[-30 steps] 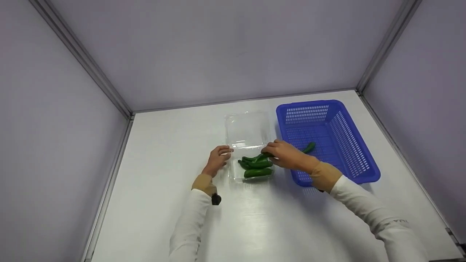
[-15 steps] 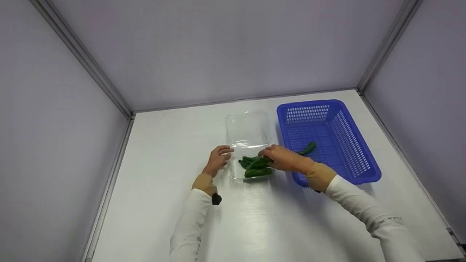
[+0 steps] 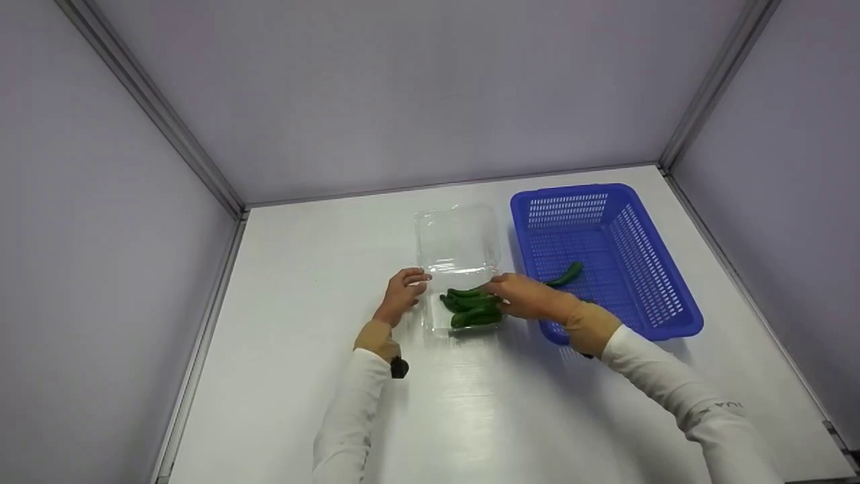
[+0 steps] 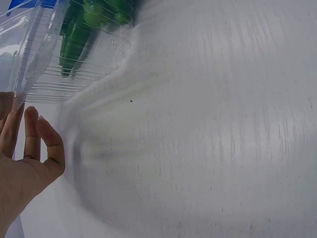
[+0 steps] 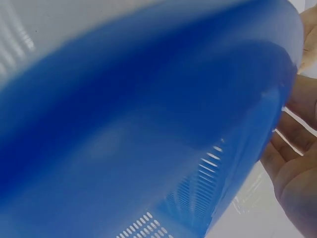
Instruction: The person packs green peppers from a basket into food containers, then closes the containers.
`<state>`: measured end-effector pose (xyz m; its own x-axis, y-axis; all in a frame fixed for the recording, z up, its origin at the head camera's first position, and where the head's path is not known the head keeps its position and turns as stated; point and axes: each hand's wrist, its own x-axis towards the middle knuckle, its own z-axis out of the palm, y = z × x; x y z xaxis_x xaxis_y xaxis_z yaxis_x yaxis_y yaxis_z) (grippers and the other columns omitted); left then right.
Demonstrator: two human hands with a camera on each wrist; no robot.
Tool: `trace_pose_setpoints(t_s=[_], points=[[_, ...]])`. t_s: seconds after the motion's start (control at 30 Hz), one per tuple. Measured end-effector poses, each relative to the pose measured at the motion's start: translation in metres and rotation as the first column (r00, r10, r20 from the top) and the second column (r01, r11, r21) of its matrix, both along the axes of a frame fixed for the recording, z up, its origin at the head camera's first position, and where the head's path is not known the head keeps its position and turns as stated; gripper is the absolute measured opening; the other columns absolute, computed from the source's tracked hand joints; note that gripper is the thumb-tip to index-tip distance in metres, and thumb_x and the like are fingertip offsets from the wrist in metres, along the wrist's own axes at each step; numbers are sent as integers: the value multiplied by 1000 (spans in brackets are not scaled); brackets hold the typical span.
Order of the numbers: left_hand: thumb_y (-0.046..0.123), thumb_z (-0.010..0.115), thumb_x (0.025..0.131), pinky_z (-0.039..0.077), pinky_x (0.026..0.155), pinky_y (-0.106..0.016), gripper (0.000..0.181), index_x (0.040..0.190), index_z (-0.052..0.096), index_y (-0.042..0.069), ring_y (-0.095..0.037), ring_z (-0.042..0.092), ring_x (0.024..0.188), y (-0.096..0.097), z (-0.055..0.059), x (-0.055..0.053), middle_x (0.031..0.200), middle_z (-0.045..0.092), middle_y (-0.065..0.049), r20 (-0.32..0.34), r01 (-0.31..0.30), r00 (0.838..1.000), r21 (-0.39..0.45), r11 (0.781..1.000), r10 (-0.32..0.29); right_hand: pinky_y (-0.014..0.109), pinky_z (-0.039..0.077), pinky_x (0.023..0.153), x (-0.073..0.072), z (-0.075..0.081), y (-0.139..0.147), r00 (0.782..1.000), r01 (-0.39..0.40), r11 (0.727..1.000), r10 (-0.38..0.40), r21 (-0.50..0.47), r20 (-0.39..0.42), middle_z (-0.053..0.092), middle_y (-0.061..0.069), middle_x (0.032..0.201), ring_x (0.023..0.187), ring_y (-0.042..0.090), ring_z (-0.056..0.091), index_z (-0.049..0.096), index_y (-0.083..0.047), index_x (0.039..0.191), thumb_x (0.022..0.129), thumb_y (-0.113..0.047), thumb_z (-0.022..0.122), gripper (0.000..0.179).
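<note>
Several long green peppers [image 3: 470,304] lie side by side in the near half of a clear plastic clamshell box [image 3: 459,238], whose lid is folded back flat. At the box's left side, my left hand [image 3: 402,292] pinches the edge near the hinge; the left wrist view shows two other fingers [image 4: 52,144] bent clear of it. My right hand [image 3: 531,296] reaches over the basket rim, its fingers down at the right ends of the peppers. Its fingertips are hidden in both views, and whether they grip a pepper I cannot tell.
A blue slotted plastic basket [image 3: 662,255] stands right of the box, its rim under my right forearm. Inside it lies a green pepper [image 3: 570,273], with a bit of another beside the right wrist. Pale walls [image 3: 437,101] enclose the white table [image 3: 302,269] behind and at both sides.
My right hand has come slightly down over the box. The pepper it held now lies among the others, overlapping the nearest one. My left hand and the basket stay put.
</note>
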<state>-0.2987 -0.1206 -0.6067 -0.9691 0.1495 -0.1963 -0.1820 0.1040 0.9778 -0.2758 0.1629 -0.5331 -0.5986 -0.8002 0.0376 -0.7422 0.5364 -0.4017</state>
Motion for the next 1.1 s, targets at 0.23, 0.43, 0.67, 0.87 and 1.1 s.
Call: trace_pose_setpoints(t_s=[0.23, 0.43, 0.67, 0.87, 1.1], points=[[2, 54, 101, 44, 88, -50, 39, 137, 45, -9, -37, 54, 118, -1, 0, 3, 132, 59, -21, -20, -4, 1000, -16, 1000, 3, 46, 51, 82, 3, 2, 6, 997, 4, 1000, -4, -3, -72, 67, 15, 105, 95, 31, 61, 70, 0, 112, 83, 7, 71, 30], [2, 54, 100, 44, 88, -50, 38, 137, 46, -8, -37, 54, 119, -2, -2, 1, 131, 59, -20, -17, -11, 1000, -8, 1000, 11, 46, 49, 83, 0, -1, 11, 984, 11, 999, -17, -34, -175, 68, 13, 101, 94, 32, 60, 73, -1, 104, 79, 7, 74, 26], [2, 55, 100, 44, 88, -50, 38, 136, 47, -8, -36, 54, 119, -2, -2, 2, 131, 60, -19, -18, -16, 1000, -6, 1000, 16, 50, 46, 91, -1, -2, 25, 964, 52, 995, -72, -84, -257, 67, 15, 106, 103, 35, 57, 74, -2, 100, 80, 9, 70, 23], [2, 54, 100, 42, 90, -52, 38, 136, 46, -7, -38, 53, 121, -2, -2, 0, 133, 58, -21, -10, -13, 1000, 2, 1000, 13, 53, 43, 97, 0, -4, 42, 963, 80, 988, -110, -131, -247, 62, 21, 119, 114, 40, 54, 71, 1, 102, 84, 11, 63, 23], [4, 54, 100, 43, 85, -47, 41, 138, 44, -7, -31, 54, 115, -1, -2, 1, 135, 57, -21, -10, -6, 1000, 11, 1000, 6, 53, 43, 97, 2, -6, 61, 969, 141, 984, -159, -105, -191, 55, 26, 131, 121, 42, 50, 66, 4, 115, 92, -1, 66, 24]])
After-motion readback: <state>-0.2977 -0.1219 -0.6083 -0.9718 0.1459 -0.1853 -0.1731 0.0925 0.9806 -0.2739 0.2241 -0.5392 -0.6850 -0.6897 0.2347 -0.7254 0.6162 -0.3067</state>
